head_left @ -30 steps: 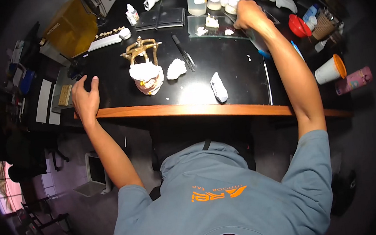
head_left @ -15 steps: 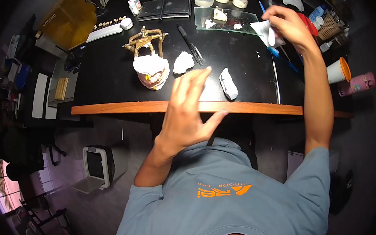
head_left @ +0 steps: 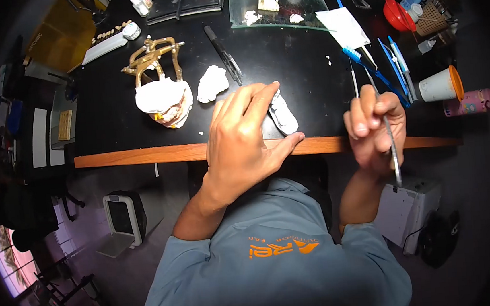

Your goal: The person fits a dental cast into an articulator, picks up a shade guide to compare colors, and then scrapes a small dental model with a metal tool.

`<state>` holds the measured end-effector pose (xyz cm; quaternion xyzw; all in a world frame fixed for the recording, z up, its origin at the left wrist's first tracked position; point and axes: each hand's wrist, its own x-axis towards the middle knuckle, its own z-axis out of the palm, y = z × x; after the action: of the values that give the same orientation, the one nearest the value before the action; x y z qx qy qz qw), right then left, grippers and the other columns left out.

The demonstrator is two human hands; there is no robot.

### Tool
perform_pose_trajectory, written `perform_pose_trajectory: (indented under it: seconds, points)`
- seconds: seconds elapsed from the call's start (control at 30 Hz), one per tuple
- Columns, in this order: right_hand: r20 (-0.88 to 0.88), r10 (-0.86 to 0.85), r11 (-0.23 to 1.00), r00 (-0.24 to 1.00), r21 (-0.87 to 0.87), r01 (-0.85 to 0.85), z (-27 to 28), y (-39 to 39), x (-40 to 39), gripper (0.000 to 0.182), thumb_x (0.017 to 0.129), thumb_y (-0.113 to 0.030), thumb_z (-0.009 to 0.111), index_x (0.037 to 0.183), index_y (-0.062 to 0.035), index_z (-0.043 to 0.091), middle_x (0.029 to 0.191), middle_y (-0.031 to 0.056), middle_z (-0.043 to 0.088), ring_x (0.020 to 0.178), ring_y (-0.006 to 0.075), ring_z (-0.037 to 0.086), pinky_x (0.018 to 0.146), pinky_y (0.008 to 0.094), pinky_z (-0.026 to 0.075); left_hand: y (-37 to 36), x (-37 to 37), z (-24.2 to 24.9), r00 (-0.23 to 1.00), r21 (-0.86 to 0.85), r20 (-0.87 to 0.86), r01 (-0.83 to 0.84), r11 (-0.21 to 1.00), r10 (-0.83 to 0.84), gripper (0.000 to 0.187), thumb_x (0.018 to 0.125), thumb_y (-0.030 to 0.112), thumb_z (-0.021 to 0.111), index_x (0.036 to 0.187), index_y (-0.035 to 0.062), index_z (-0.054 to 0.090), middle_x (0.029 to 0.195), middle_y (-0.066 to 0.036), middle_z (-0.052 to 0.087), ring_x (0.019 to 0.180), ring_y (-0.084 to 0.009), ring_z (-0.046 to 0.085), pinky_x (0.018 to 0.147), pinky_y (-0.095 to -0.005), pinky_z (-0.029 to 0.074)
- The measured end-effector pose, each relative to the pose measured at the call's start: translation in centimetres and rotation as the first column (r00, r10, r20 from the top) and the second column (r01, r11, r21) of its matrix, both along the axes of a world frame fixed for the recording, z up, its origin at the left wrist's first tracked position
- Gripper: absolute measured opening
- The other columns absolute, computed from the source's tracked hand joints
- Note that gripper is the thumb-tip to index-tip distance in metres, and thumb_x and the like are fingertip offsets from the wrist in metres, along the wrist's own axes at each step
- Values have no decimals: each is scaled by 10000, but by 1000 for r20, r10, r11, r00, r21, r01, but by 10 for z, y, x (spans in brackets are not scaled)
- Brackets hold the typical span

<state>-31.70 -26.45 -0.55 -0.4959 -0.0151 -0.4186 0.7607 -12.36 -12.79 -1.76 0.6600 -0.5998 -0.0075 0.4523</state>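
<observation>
My left hand (head_left: 241, 139) reaches over the wooden table edge (head_left: 153, 155), thumb and fingers apart around a white plaster piece (head_left: 284, 115); whether it touches the piece is hard to tell. My right hand (head_left: 376, 128) is closed on a thin metal tool (head_left: 393, 147), raised near the edge on the right. Left of my left hand lies a lumpy white piece (head_left: 212, 83). Farther left stands a brass articulator (head_left: 156, 53) with a white plaster model (head_left: 165, 102) mounted on it. A black pen (head_left: 223, 54) lies behind the lumpy piece.
A glass plate (head_left: 280, 12) with small white pieces is at the back. To the right are a white paper (head_left: 343, 28), a blue brush (head_left: 352, 54), a red bowl (head_left: 399, 15), an orange-rimmed cup (head_left: 441, 86) and a pink can (head_left: 470, 103). A black case (head_left: 187, 1) lies back left.
My right hand has come down from the white paper toward the table edge and now holds the metal tool. My left hand is now around the plaster piece. The view has shifted.
</observation>
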Motion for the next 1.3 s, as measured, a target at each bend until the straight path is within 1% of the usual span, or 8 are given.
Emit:
perform_pose_trajectory:
  seconds: [0.07,0.13,0.33,0.5,0.63,0.73,1.07,1.3]
  points:
    - [20,-85,994,996,-62,86,-8,10,16,493,850,-309,910,1111,-11,618,879,41,547,776,158,601,668,260,470,-1,-3,-3,998,-49,-67,-11,999,8,743,619,210,1012,1256,-7,698,1116,-159,694,961,-275,693,819,-375,575]
    - [-104,-232,952,967,-230,204,-16,15,20,503,1058,-493,616,1030,7,572,836,55,527,738,145,558,676,258,436,-1,-4,-6,988,-86,-156,-14,996,0,739,609,191,1021,1244,-8,700,1099,-143,685,946,-242,687,780,-345,587]
    - [-377,-338,911,862,-360,200,-10,20,20,743,1147,-511,221,1344,137,529,888,161,704,810,213,680,757,310,493,0,-2,-5,990,-106,-144,-22,994,6,730,594,202,1031,1217,-5,711,1102,-136,687,939,-218,689,770,-327,592]
    - [-471,-307,941,827,-281,189,0,31,28,363,1092,-167,582,1323,113,581,1132,241,755,1027,209,735,871,316,582,0,-2,-2,989,-93,-149,-27,995,13,744,583,225,1036,1215,-1,715,1073,-127,717,914,-216,702,778,-325,584]
    - [-473,-358,927,805,-286,244,-5,33,26,162,945,47,748,1104,80,741,1120,212,761,997,196,752,843,299,615,2,1,-1,991,-91,-128,-45,995,34,754,567,247,1041,1203,3,719,1033,-109,733,900,-215,705,786,-324,574]
    - [-346,-458,816,819,-528,234,-9,22,27,135,928,55,758,1064,63,760,1068,187,765,973,192,758,844,285,613,3,0,-2,992,-90,-114,-67,994,56,771,549,274,1043,1194,4,720,1022,-101,737,889,-214,706,783,-327,570]
    - [-351,-309,930,884,-308,202,-10,27,20,117,882,126,744,973,77,689,955,193,745,924,220,773,882,328,636,5,0,-4,985,-47,-150,-90,995,82,844,536,296,1037,1266,4,727,1079,-121,766,911,-207,746,793,-317,614]
    - [-285,-174,948,943,-307,82,-13,23,22,127,873,122,729,903,43,635,850,154,707,855,220,770,975,442,629,7,9,-3,978,-22,-175,110,994,-112,850,586,273,1016,1330,7,701,1111,-150,762,952,-228,755,843,-335,625]
